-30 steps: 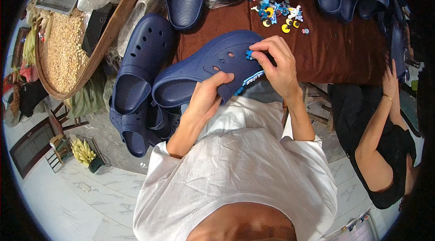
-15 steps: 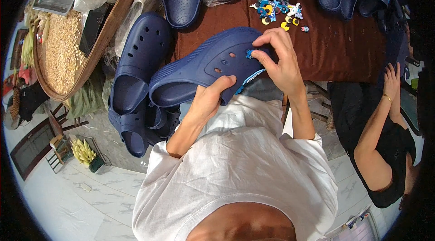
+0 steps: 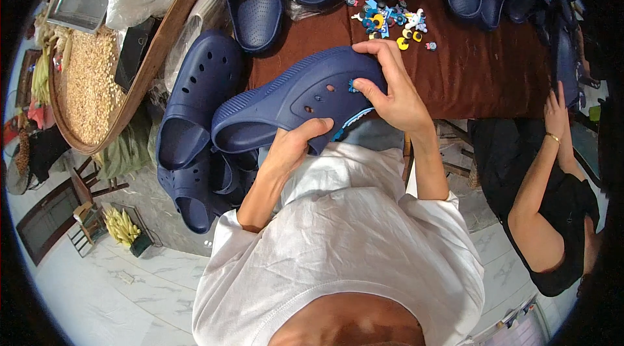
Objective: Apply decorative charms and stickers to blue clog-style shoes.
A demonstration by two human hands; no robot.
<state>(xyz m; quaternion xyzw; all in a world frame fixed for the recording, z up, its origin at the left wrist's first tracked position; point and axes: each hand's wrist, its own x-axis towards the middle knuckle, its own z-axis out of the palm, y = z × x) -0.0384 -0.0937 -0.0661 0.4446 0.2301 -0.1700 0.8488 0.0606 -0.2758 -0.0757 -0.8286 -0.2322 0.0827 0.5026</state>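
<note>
A navy clog (image 3: 260, 106) lies tilted on its side above my lap, its opening toward the left. My left hand (image 3: 291, 151) is closed round its near side, thumb on the upper by the holes. At the toe, my right hand (image 3: 406, 102) grips the clog, fingers over the sole edge. Its thumb presses on a small blue charm (image 3: 352, 86) set at a hole in the upper. Along the clog's near edge shows a light-blue and white decoration (image 3: 354, 119), partly hidden. Several loose charms (image 3: 404, 21) in blue, yellow and white lie in a pile beyond.
Navy clogs stand on the brown cloth (image 3: 481, 79), at the back and right; more clogs (image 3: 198, 92) are stacked at left. A wooden-rimmed tray (image 3: 107, 141) of pale grains sits far left. A co-worker's arm (image 3: 536, 183) reaches in at the right.
My right fingers have shifted from beside the charm onto the toe's sole edge, while the thumb stays at the charm. The clog has moved slightly left and down.
</note>
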